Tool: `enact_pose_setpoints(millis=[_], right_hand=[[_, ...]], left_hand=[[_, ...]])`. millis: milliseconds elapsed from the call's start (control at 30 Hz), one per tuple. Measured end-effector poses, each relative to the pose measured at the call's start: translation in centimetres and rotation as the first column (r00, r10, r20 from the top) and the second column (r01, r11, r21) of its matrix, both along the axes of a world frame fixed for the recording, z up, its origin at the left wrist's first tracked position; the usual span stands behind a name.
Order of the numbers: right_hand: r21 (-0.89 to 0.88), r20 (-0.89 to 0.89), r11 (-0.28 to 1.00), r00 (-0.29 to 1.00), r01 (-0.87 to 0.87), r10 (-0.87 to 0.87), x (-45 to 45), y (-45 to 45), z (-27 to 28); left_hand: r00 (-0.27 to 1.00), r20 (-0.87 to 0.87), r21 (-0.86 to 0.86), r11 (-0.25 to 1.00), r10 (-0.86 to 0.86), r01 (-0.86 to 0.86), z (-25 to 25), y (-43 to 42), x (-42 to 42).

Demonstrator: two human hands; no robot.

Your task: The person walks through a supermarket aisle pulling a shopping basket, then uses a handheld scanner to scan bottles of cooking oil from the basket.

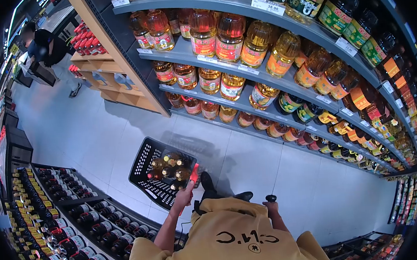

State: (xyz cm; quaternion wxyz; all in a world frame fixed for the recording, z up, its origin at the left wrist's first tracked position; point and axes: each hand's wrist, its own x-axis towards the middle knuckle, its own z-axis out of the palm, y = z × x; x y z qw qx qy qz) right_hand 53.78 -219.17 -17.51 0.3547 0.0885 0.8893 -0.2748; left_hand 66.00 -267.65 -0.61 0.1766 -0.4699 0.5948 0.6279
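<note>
From my remote seat I judge the step in hand to be holding the loaded basket: my left grip (185,197) clasps the red handle (194,173) of the black basket (137,169), left of frame centre, with several capped bottles (178,173) clustered inside. My right grip (272,206), lower centre, seems wrapped around a black round-topped object (271,198). Any next move calls for keeping the basket steady.

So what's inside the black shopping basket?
The black shopping basket has a cluster of bottles inside, tops facing up. They cover the basket floor underneath, so I can't see what's below them.
</note>
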Motion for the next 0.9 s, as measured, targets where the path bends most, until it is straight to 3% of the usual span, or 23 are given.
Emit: enact_pose_setpoints(millis=[33,67,167,267,300,333,400,467,533,667,900], right_hand=[[0.245,0.038,0.908,0.94,-0.339,0.34,0.1,0.7,-0.2],[0.406,0.137,0.58,0.674,-0.707,0.726,0.1,1.7,-0.5],[0.409,0.163,0.621,0.723,-0.668,0.671,0.2,3.2,1.9],[0.413,0.2,0.558,0.669,-0.72,0.716,0.1,5.6,2.4],[0.41,0.198,0.568,0.678,-0.713,0.708,0.2,6.6,2.2],[0.353,0.139,0.672,0.747,-0.651,0.65,0.2,7.9,1.1],[0.27,0.135,0.846,0.888,-0.459,0.439,-0.1,9.6,0.1],[0.232,0.166,0.943,0.965,-0.24,0.205,-0.9,10.1,-0.8],[0.207,0.186,0.975,0.982,-0.079,0.04,-1.6,10.5,-0.6],[0.163,0.182,0.982,0.975,0.099,-0.128,-3.0,10.5,-0.5],[0.117,0.139,0.981,0.976,0.154,-0.169,-3.5,9.3,0.0]], left_hand=[[1.0,0.019,-0.096,0.995,0.001,0.001,-0.5,0.5,0.0],[1.0,0.024,-0.197,0.98,0.006,-0.001,-1.5,1.1,0.3],[0.991,0.124,-0.431,0.897,-0.053,0.102,-1.0,1.5,-0.3],[0.986,0.166,-0.477,0.872,-0.028,0.105,0.0,1.9,-0.7],[0.988,0.151,-0.506,0.857,-0.028,0.102,-0.6,2.0,-0.4],[0.99,0.138,-0.532,0.841,-0.031,0.101,-1.0,2.0,-0.3],[0.992,0.126,-0.522,0.849,-0.016,0.08,-1.0,2.2,-0.2],[0.986,0.167,-0.521,0.847,-0.018,0.104,-1.4,2.1,-0.2],[0.988,0.155,-0.518,0.85,-0.015,0.094,-1.1,2.3,-0.4],[0.98,0.199,-0.565,0.813,-0.031,0.14,-0.8,2.8,-0.2],[0.973,0.227,-0.482,0.862,-0.048,0.155,1.5,2.8,-1.0]])
